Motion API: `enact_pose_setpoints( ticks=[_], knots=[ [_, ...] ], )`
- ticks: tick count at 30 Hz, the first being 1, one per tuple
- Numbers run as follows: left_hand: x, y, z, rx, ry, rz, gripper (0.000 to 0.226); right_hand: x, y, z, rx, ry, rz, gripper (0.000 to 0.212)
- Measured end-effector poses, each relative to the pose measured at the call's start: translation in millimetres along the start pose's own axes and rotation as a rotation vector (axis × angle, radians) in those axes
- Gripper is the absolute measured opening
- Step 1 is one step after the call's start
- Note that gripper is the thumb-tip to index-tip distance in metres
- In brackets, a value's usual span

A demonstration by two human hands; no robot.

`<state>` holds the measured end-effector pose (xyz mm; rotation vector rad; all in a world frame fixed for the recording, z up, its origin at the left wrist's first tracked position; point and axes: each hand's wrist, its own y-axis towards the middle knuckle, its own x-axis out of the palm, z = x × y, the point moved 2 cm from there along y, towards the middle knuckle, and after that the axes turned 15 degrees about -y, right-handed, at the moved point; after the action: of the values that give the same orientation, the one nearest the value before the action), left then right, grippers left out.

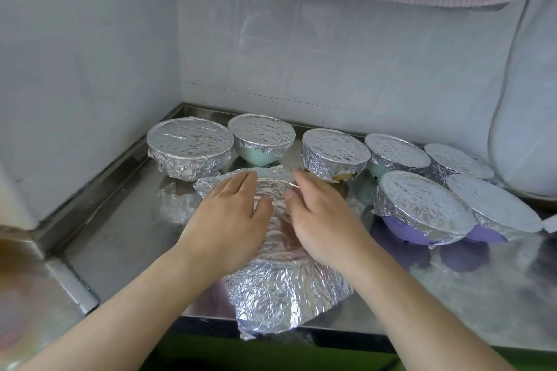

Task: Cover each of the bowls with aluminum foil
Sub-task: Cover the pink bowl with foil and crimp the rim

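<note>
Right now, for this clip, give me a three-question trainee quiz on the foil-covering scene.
1. True or false: both hands rest on the loose sheet of aluminium foil at the near edge of the steel counter.
2. How many foil-covered bowls stand behind and beside that sheet?
3. The covered bowl just right of the right hand is: A mint green, B purple, C yellow.

Key: 1 true, the left hand as well; 2 seven; 3 B, the foil-covered purple bowl.

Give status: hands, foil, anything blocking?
Left hand and right hand flat on foil sheet, fingers straight. Sheet draped over front bowl, edges still loose. Seven foil-covered bowls behind; nothing blocking.
</note>
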<state>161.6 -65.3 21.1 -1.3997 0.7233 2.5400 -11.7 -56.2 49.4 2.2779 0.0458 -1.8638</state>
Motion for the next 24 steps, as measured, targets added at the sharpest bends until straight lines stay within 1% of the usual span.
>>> enact_pose_setpoints(
  ticks=[2,4,6,8,10,12,13,14,15,17,18,20,21,22,23,24],
  knots=[
    [1,0,0,-0.031,-0.094,-0.013,0.034,1,9,-5,-0.051,-0.063,-0.032,0.054],
    [1,0,0,-0.030,-0.133,-0.036,0.040,2,18,-9,-0.077,-0.072,-0.077,0.054],
    [1,-4,9,-0.009,-0.047,-0.034,0.053,2,22,-8,-0.098,-0.071,-0.089,0.052],
    [-4,-2,8,-0.031,-0.059,0.070,0.062,0,24,-4,-0.135,-0.066,-0.088,0.050],
    [-4,1,7,-0.020,-0.129,0.115,0.065,-3,25,0,-0.198,-0.052,-0.087,0.050],
    [-2,2,5,0.016,-0.133,0.063,0.060,-4,26,3,-0.217,-0.043,-0.096,0.050],
    [0,2,3,0.024,-0.121,0.028,0.054,-4,25,4,-0.203,-0.050,-0.085,0.049],
    [1,1,3,-0.010,-0.141,-0.002,0.048,-4,23,5,-0.169,-0.056,-0.055,0.048],
    [-1,0,4,-0.081,-0.177,-0.031,0.042,-3,19,4,-0.102,-0.049,-0.031,0.047],
    [1,-1,3,-0.165,-0.217,-0.075,0.035,1,10,1,0.032,-0.023,-0.043,0.042],
    [2,0,2,-0.165,-0.222,-0.087,0.035,5,6,0,0.062,-0.032,-0.058,0.041],
    [2,-1,4,-0.161,-0.250,-0.088,0.041,16,3,1,0.083,-0.033,-0.038,0.042],
    [-1,-1,10,-0.147,-0.268,-0.035,0.046,18,4,3,0.069,-0.021,-0.020,0.044],
    [-5,0,12,-0.140,-0.299,0.061,0.053,16,4,3,0.057,-0.002,-0.013,0.047],
    [-7,0,11,-0.163,-0.322,0.109,0.059,14,5,4,0.044,0.015,-0.010,0.049],
    [-7,-1,11,-0.174,-0.322,0.089,0.064,11,5,4,0.037,0.050,-0.020,0.050]
  ],
)
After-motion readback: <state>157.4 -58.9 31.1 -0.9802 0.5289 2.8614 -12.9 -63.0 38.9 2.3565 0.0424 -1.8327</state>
